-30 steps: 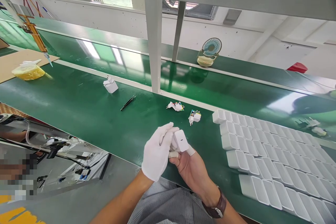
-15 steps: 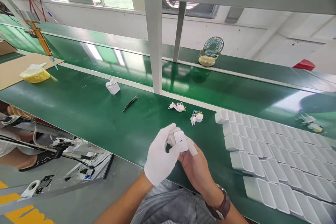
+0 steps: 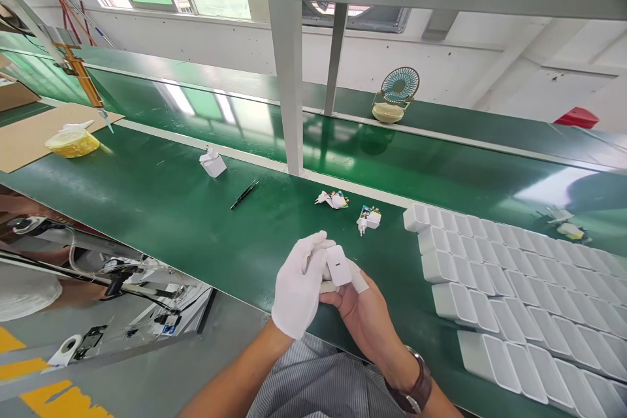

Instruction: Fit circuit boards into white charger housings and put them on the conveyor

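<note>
Between my two hands, above the front of the green bench, is a white charger housing (image 3: 338,266) with a small dark slot in its face. My left hand (image 3: 300,287), in a white glove, closes on it from the left. Bare apart from white covers on some fingers, my right hand (image 3: 365,304) grips it from the right and below; some of its fingers are hidden. Just beyond lie two charger inner assemblies, white plug parts with circuit boards: one (image 3: 333,199) at the left, another (image 3: 369,219) nearer the right.
Rows of open white housings (image 3: 490,261) fill the bench's right side. Black tweezers (image 3: 244,194) and a white charger part (image 3: 212,162) lie left of a metal post (image 3: 289,78). A glue dispenser (image 3: 83,81) hangs above a yellow tape-like roll (image 3: 72,142). A fan (image 3: 398,93) stands behind.
My left thumb has moved off the face of the housing, and the glove has turned slightly. My right thumb now reaches further left beneath it. The view has shifted a little.
</note>
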